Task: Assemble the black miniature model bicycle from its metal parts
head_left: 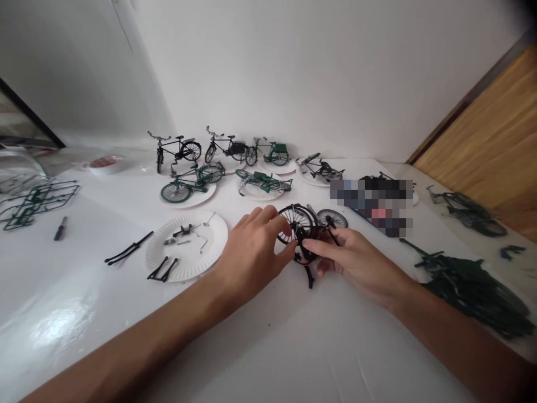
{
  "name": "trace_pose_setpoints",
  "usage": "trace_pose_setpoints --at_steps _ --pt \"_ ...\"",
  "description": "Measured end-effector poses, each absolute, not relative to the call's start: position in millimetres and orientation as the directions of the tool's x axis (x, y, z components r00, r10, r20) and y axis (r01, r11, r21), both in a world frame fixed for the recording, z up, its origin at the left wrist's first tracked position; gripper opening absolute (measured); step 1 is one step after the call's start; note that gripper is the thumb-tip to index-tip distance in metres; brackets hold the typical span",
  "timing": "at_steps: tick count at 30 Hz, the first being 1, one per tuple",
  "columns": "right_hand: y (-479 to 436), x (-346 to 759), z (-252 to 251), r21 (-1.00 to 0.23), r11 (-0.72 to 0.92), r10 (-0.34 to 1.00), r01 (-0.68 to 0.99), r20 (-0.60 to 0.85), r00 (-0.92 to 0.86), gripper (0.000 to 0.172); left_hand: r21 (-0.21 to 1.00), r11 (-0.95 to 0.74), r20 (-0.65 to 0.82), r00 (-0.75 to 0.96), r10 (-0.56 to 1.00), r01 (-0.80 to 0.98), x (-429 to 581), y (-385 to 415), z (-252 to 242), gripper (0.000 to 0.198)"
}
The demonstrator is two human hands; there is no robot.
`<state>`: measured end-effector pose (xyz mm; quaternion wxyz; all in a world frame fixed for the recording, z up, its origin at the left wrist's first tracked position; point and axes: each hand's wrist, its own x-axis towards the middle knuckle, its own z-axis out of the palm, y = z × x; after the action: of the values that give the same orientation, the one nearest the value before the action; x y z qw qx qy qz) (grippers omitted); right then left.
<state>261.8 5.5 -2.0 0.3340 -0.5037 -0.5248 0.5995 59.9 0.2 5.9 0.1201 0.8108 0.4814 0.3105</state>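
Observation:
A partly built black model bicycle [308, 253] is held above the white table. My right hand [356, 260] grips its frame from the right, thumb on top and fingers curled underneath. From the left, my left hand [258, 243] has its thumb and bent fingers closed at the bicycle's spoked wheel [297, 215]; the exact pinch point is partly hidden. A curved black piece [309, 277] hangs below the frame. Just behind my right fingers shows a second spoked wheel [331, 218]; whether it is attached I cannot tell.
Left of my hands, a paper plate [157, 246] bears small metal parts, with black forks [130, 249] beside it. A screwdriver [61, 229] lies farther left near green frames [37, 201]. Several model bicycles [176, 150] line the back; a dark green one [474, 285] is at right.

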Motion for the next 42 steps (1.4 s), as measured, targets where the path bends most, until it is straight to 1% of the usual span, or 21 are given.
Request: trace_pose_setpoints --at_steps 5,10,12,15,17,23,27,29,33,35,40,42 --pt "2 256 0 -0.968 -0.174 0.943 0.181 -0.217 -0.252 0.023 0.622 -0.397 0.288 0.274 0.918 0.675 65 -2 5 0.007" --pt "1 247 5 -0.968 -0.163 0.955 0.188 -0.203 -0.216 0.024 0.691 -0.328 0.262 0.199 0.944 0.645 60 -2 12 0.006" --pt "3 242 6 -0.969 -0.161 0.962 0.189 -0.197 -0.191 0.026 0.752 -0.318 0.256 0.189 0.948 0.578 58 -1 13 0.006" --pt "5 232 7 -0.973 -0.153 0.971 0.172 -0.181 -0.158 0.028 0.869 -0.261 0.199 0.185 0.962 0.42 52 5 15 0.006" --pt "5 225 8 -0.977 -0.149 0.974 0.155 -0.172 -0.146 0.027 0.903 -0.214 0.148 0.198 0.969 0.371 47 11 14 0.007" --pt "10 218 6 -0.971 -0.184 0.965 0.155 -0.208 -0.159 0.02 0.929 -0.16 0.073 0.26 0.963 0.333 34 24 13 0.01" --pt "14 223 3 -0.963 -0.191 0.956 0.189 -0.226 -0.186 0.028 0.945 -0.125 0.027 0.311 0.95 0.302 25 20 15 0.011" --pt "15 226 2 -0.962 -0.181 0.953 0.205 -0.222 -0.204 0.031 0.955 -0.111 0.004 0.365 0.931 0.273 20 18 14 0.012" --pt "11 231 2 -0.96 -0.157 0.959 0.233 -0.204 -0.195 0.031 0.977 -0.038 -0.063 0.458 0.886 0.209 11 15 8 0.024" --pt "7 231 3 -0.96 -0.134 0.964 0.245 -0.184 -0.193 0.031 0.972 -0.018 -0.095 0.457 0.885 0.235 13 13 6 0.031" --pt "-2 231 7 -0.962 -0.042 0.962 0.269 -0.112 -0.25 0.032 0.901 -0.121 -0.098 0.467 0.879 0.416 21 1 11 0.023" --pt "-3 233 7 -0.959 -0.031 0.96 0.282 -0.107 -0.258 0.032 0.889 -0.134 -0.099 0.469 0.877 0.438 22 -3 11 0.022"
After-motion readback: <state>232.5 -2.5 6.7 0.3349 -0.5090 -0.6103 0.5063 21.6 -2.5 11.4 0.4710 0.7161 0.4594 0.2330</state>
